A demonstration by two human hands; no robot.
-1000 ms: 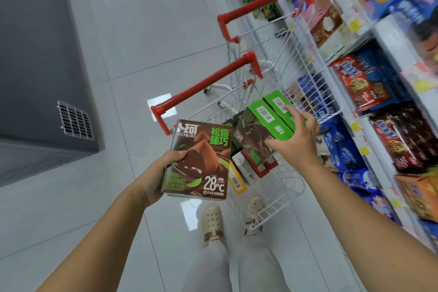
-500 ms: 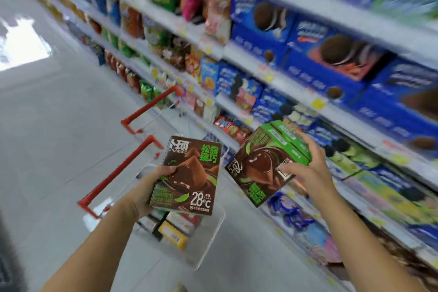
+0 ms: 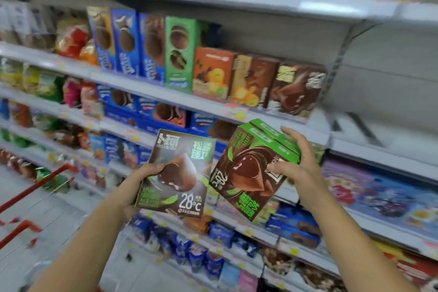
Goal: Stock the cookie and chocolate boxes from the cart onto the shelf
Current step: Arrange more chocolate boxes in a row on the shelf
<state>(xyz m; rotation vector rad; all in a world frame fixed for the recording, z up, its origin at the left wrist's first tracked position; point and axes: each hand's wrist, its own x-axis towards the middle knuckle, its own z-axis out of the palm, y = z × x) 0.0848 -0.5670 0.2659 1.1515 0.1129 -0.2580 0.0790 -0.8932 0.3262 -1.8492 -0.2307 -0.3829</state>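
Observation:
My left hand (image 3: 136, 181) grips one brown and green chocolate box (image 3: 176, 173), held upright with its front facing me. My right hand (image 3: 299, 165) holds two more of the same chocolate boxes (image 3: 252, 168) stacked together and tilted, fingers over their green top edges. Both hands are raised in front of the shelf (image 3: 237, 114). On that shelf stands a row of similar brown chocolate boxes (image 3: 296, 90) beside orange boxes (image 3: 213, 73). The cart (image 3: 28, 197) shows only its red handles at the lower left.
Blue and green cookie boxes (image 3: 147, 45) fill the shelf's left part. To the right of the brown boxes is a bare grey stretch of shelf (image 3: 379, 92). Lower shelves (image 3: 308, 253) hold more blue packs and bagged snacks.
My view has swung up from the cart to face the shelves. Both hands have lifted their chocolate boxes higher, toward the shelf with the brown boxes.

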